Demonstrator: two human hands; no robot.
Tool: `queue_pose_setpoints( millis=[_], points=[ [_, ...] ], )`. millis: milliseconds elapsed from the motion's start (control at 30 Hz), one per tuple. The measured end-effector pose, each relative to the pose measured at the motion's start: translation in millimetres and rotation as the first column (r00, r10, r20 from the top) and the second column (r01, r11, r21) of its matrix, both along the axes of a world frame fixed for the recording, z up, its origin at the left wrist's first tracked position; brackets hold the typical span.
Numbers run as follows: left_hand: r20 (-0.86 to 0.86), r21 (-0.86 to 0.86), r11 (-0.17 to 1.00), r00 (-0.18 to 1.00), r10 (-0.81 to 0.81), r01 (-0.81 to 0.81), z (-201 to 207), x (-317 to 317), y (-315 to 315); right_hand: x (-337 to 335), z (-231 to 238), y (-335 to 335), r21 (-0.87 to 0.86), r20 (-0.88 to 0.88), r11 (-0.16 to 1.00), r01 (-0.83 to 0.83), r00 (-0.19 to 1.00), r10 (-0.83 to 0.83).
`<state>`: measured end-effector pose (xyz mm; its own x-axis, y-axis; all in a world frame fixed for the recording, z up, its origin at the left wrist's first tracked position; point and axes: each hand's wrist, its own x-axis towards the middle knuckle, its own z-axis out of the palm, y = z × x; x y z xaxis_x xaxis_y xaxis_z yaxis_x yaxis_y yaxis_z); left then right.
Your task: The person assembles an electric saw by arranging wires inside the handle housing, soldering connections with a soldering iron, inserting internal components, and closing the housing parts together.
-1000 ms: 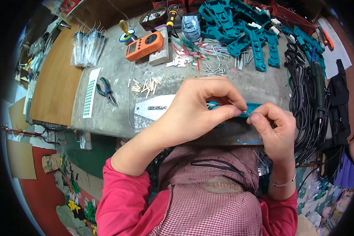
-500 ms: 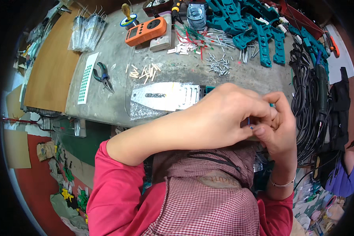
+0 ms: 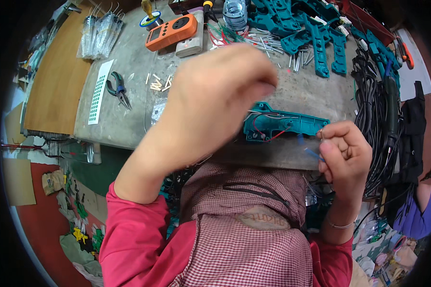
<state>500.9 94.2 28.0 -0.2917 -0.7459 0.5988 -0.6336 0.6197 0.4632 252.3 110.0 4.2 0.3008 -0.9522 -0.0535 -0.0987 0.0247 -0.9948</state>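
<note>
A teal plastic housing half (image 3: 316,122) lies open side up near the bench's front edge, with red and dark wires running inside it. Beside its right end, my right hand (image 3: 345,152) pinches a thin blue wire (image 3: 313,153), whose loose end sticks out to the left. Raised over the bench, my left hand (image 3: 220,91) is left of and above the housing. Motion smears it and its fingertips are turned away, so whether it holds anything does not show. My left forearm covers most of the metal plate in clear wrap, of which a corner (image 3: 158,112) shows.
Needle-nose pliers (image 3: 119,91), a green-dotted sheet (image 3: 100,93) and small pale sleeves (image 3: 161,83) lie on the left. An orange meter (image 3: 171,32), metal rods (image 3: 299,62) and several teal housings (image 3: 316,45) are at the back. Black cables (image 3: 366,110) lie coiled on the right.
My left hand has left my right hand and moved up and left across the bench, uncovering the teal housing. My right hand stays near its place, with the blue wire now showing.
</note>
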Motion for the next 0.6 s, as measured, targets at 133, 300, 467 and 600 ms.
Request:
queue_pose_setpoints(
  millis=[133,300,467,600],
  points=[
    [-0.135,0.378,0.914,0.985,-0.104,0.148,-42.4,13.0,-21.8,19.6,-29.9,-3.4,0.006,0.124,0.997,0.079,0.989,-0.079],
    [-0.114,0.510,0.798,0.945,-0.306,0.320,-52.5,-4.9,-29.9,28.0,-43.6,-6.3,0.051,0.138,0.992,0.116,0.983,-0.122],
    [-0.204,0.614,0.714,0.942,-0.266,0.335,-48.8,-5.4,-26.1,33.5,-47.0,-11.4,0.044,0.150,0.984,0.171,0.973,-0.176],
    [-0.277,0.577,0.747,0.940,-0.202,0.330,-53.1,-5.7,-19.7,38.0,-43.2,-12.5,0.063,0.140,0.990,0.125,0.981,-0.133]
  ],
)
